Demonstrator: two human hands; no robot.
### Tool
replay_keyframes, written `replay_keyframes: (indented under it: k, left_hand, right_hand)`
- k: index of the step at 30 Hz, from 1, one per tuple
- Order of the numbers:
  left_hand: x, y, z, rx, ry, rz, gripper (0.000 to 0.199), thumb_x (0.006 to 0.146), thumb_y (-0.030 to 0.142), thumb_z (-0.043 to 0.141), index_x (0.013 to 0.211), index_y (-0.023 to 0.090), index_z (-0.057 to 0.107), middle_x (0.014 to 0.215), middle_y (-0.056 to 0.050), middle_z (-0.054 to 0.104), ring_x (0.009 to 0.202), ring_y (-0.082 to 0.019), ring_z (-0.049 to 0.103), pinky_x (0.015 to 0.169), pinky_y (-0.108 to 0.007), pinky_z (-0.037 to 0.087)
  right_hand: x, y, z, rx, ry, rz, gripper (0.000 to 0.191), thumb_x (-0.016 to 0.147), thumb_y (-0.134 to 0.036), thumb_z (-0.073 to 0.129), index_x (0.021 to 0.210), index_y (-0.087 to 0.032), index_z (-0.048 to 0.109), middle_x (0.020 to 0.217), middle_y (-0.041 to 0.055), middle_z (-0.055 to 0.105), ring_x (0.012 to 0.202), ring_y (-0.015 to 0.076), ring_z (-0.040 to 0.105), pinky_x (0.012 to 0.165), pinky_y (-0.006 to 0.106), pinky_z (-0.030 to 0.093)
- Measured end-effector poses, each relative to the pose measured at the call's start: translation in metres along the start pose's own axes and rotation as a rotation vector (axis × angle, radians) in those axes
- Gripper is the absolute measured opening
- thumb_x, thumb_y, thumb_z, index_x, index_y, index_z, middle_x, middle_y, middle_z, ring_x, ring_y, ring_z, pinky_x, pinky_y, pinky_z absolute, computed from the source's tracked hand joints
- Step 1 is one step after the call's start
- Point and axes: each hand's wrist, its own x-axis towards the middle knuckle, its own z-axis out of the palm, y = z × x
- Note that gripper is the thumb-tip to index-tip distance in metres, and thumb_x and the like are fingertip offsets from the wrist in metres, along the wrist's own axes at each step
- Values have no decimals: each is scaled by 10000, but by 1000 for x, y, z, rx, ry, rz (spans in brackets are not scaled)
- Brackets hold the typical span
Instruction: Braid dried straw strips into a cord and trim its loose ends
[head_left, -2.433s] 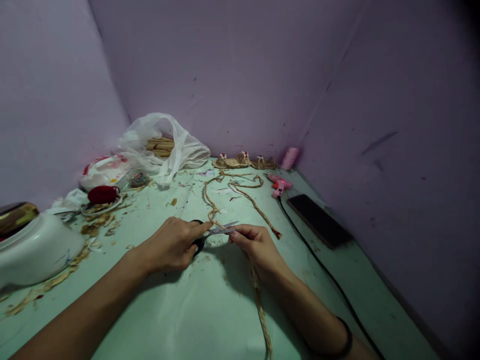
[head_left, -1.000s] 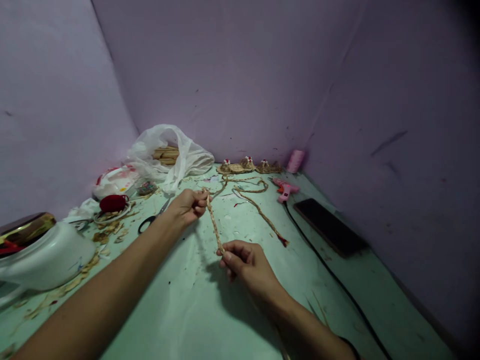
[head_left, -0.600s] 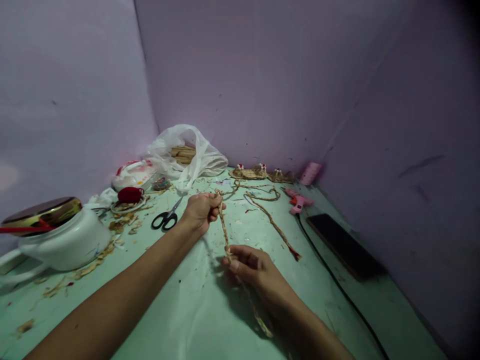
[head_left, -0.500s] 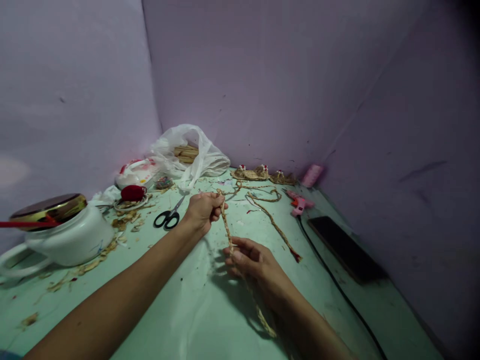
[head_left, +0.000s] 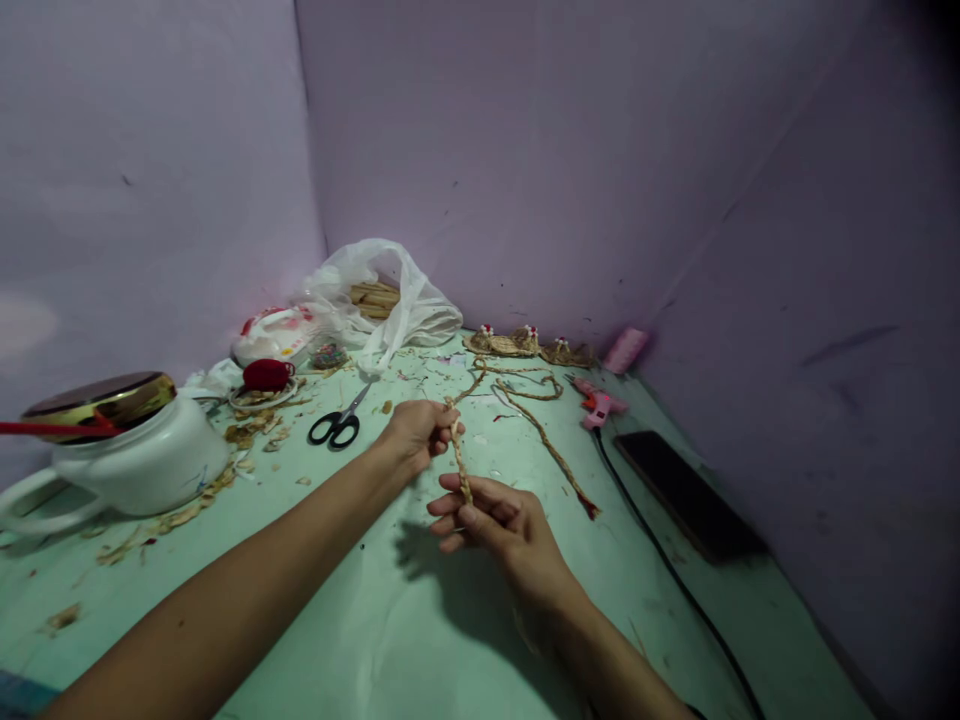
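A thin tan braided cord [head_left: 461, 458] runs between my hands above the pale green table [head_left: 322, 620]. My left hand [head_left: 421, 432] pinches its far end between thumb and fingers. Nearer to me, my right hand [head_left: 491, 515] holds the cord between thumb and forefinger, the other fingers loosely spread; the cord below that grip is hidden. Another braided cord [head_left: 551, 450] lies to the right, its near end reddish. Black-handled scissors [head_left: 340, 422] rest left of my left hand.
A white pot [head_left: 142, 465] with a gold lid stands left among dry scraps. A plastic bag [head_left: 409, 315] and small woven pieces [head_left: 506, 343] lie at the back. Right are a pink glue gun [head_left: 599, 403], its black cable and a dark phone [head_left: 686, 495].
The cord's tail that hung below my right hand is no longer visible. My left hand has moved slightly right and nearer, and the fingers of my right hand have spread somewhat.
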Motion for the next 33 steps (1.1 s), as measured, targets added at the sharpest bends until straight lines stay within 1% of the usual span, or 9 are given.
replay_keyframes:
  k: [5,8,13,20,23,25,26,29,33]
  left_hand:
    - [3,-26,12,74,42,-61,180,622,52,484,455,115,455,340,27,410,275,-23,271,287,-150,180]
    - [9,-23,5,100,110,57,131,616,80,504,498,120,463,391,22,467,295,-25,305,297,-151,201]
    - [18,-7,-11,205,178,246,87,615,147,549,566,136,477,465,21,521,320,-33,358,313,-159,244]
    - [25,-23,-4,459,153,231,113,640,220,540,566,143,501,436,7,505,315,-68,369,341,-191,259]
    - [19,0,-25,665,170,322,191,671,293,523,572,133,550,502,-41,549,401,-112,453,402,-220,307]
    - [10,20,-50,1151,337,572,211,713,298,456,722,145,601,727,-91,629,638,-176,564,534,-249,380]
    - [5,28,-63,1365,402,575,234,713,292,440,782,148,611,800,-119,636,738,-226,577,580,-283,393]
    - [-5,36,-96,1750,384,318,283,706,297,403,823,144,609,832,-171,628,769,-315,581,571,-353,397]
    - [-7,23,-112,1798,351,225,262,616,209,460,812,126,614,819,-204,619,745,-346,582,568,-379,406]
  right_hand:
    - [-3,-1,-6,-36,-47,-6,237,677,-274,664,875,-146,685,724,72,669,654,173,632,564,278,506]
    - [1,1,-12,-18,-57,87,315,636,-290,697,906,-131,670,718,72,669,610,160,627,541,274,506]
    - [7,6,-15,-19,182,79,287,598,-300,721,788,-90,674,645,62,657,499,114,589,462,218,476]
    - [4,5,-14,16,95,31,291,621,-338,702,786,-102,664,587,31,637,433,95,566,419,203,463]
    - [10,9,-20,98,174,33,314,602,-342,718,791,-104,638,615,32,642,448,97,576,427,203,471]
    - [13,11,-22,144,211,26,333,608,-348,714,816,-104,624,636,34,644,451,94,576,426,200,471]
    - [14,12,-23,160,220,22,341,615,-349,710,832,-103,618,649,37,646,455,93,578,430,200,473]
    - [14,12,-22,186,222,18,358,624,-343,704,870,-101,609,689,50,652,475,99,589,440,201,476]
    - [8,6,-19,197,188,17,359,618,-317,710,889,-105,608,726,61,656,513,116,606,470,218,491]
